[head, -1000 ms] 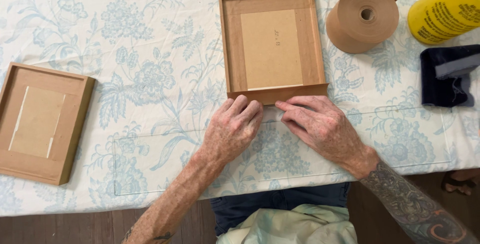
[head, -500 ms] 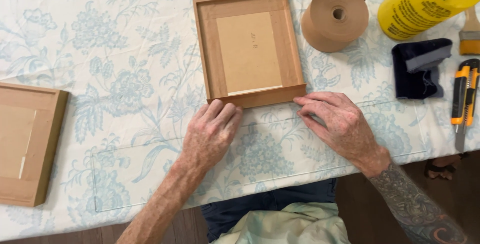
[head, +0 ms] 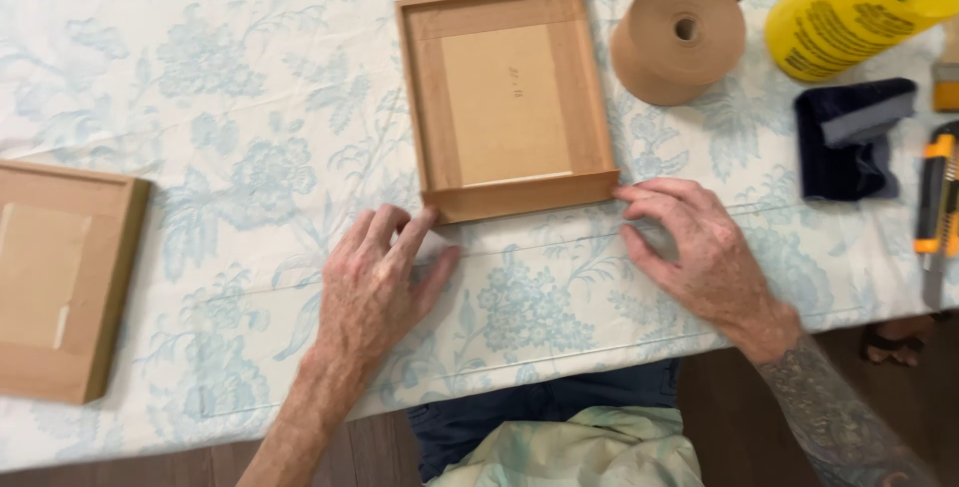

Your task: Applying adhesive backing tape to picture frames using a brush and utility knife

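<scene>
We look down on our two bare hands resting on a table covered with a pale blue flowered cloth. Our left hand lies flat and open, gripping nothing, its fingertips touching the near left corner of a wooden picture frame that lies face down just beyond them. Our right hand is also open and empty, fingers loosely curved, the fingertips meeting the frame's near right corner. The frame sits between and just past both hands, its brown backing board facing up. Beyond the right hand stands a roll of brown paper tape, and farther right a yellow cylinder, a dark blue block and an orange utility knife. Well to the left of the left hand lies a second frame, also face down
</scene>
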